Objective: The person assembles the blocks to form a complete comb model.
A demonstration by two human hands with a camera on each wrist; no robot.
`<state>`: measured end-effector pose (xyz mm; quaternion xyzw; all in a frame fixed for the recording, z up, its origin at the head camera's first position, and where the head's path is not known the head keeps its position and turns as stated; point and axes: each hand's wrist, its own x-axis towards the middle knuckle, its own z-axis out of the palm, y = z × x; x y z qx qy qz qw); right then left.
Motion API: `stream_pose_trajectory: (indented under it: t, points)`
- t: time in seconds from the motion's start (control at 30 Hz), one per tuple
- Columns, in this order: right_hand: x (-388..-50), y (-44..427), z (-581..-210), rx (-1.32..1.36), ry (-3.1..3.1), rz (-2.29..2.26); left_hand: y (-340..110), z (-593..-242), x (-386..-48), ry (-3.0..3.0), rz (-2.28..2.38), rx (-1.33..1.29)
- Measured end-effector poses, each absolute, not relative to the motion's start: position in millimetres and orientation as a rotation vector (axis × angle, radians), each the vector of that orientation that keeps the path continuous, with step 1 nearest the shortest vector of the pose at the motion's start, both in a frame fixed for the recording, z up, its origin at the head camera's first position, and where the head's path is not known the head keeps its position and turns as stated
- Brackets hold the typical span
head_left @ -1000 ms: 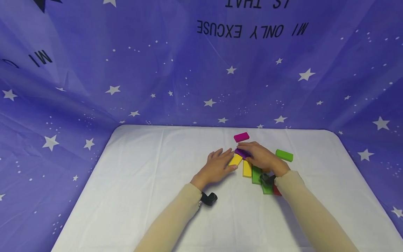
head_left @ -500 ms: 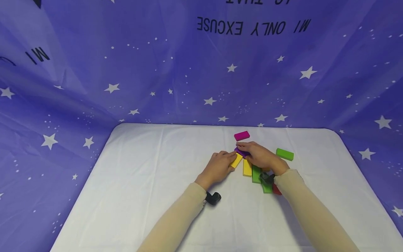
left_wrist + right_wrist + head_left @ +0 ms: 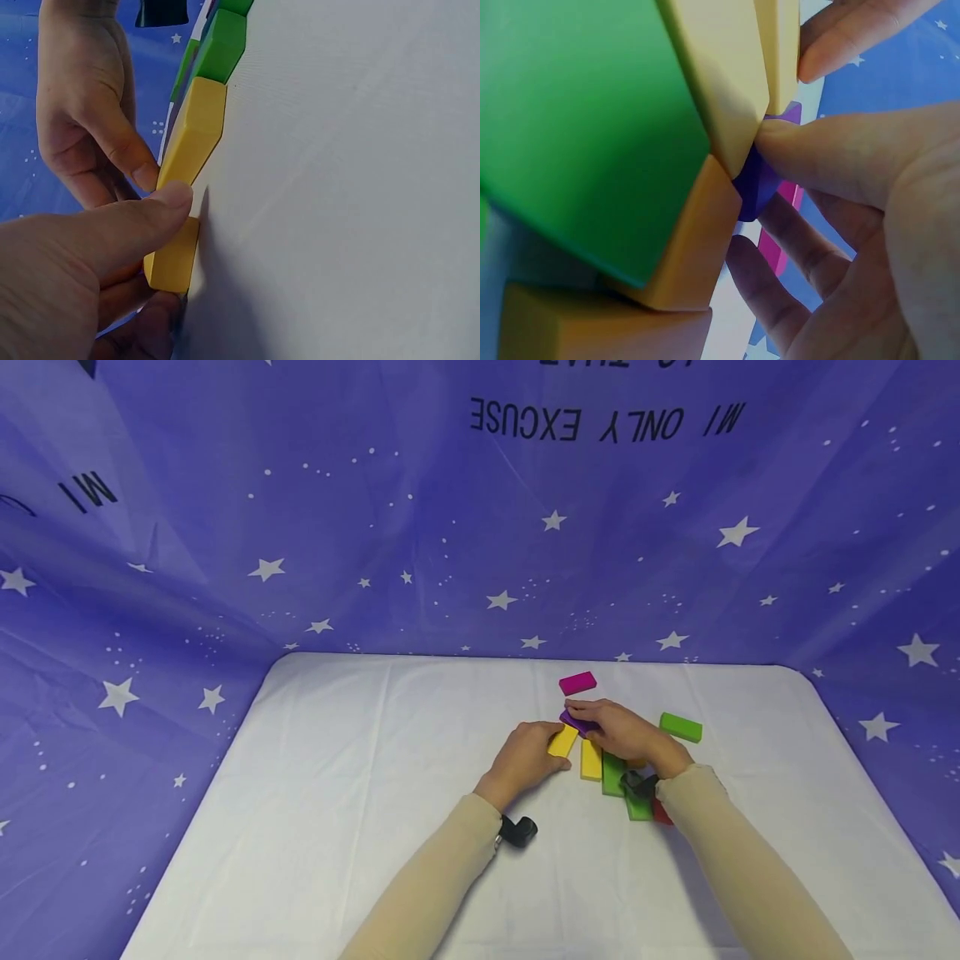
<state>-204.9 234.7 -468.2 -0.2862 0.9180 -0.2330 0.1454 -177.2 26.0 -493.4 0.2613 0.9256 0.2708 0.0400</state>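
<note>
My left hand (image 3: 523,758) pinches a yellow block (image 3: 563,741), its thumb on the near side in the left wrist view. My right hand (image 3: 621,729) grips a purple block (image 3: 577,722) between thumb and fingers; much of that block is covered by the hand. The two blocks meet at an angle, the purple one's near end by the yellow one's far end. Just right of the held yellow block lies a second yellow block (image 3: 591,761). Beside it, green blocks (image 3: 612,775) continue the slanting row. An orange block (image 3: 697,240) sits behind them in the right wrist view.
A magenta block (image 3: 577,683) lies alone toward the back of the white table (image 3: 337,777). Another green block (image 3: 681,727) lies right of my right hand. A red block (image 3: 662,812) shows partly under the right wrist. A starry purple cloth (image 3: 450,527) hangs behind.
My left hand has moved slightly right; its outstretched fingers have curled and now pinch the yellow block. The right hand stays on the purple block, almost still.
</note>
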Motion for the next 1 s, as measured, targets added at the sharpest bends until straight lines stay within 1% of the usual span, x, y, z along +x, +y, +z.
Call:
stream_pose_trajectory:
  t: [0.43, 0.63, 1.0]
  points:
    - [-205.8, 235.3, -467.5, -0.824, 2.637, -0.705, 28.7, -490.7, -175.6, 2.818, 0.818, 0.813]
    - [-207.3, 234.1, -468.0, -0.856, 2.654, -0.678, 28.9, -492.9, -176.3, 2.772, 0.831, 0.862]
    - [-208.0, 234.6, -467.1, -0.891, 2.644, -0.676, 29.1, -494.8, -175.6, 2.743, 0.881, 0.859]
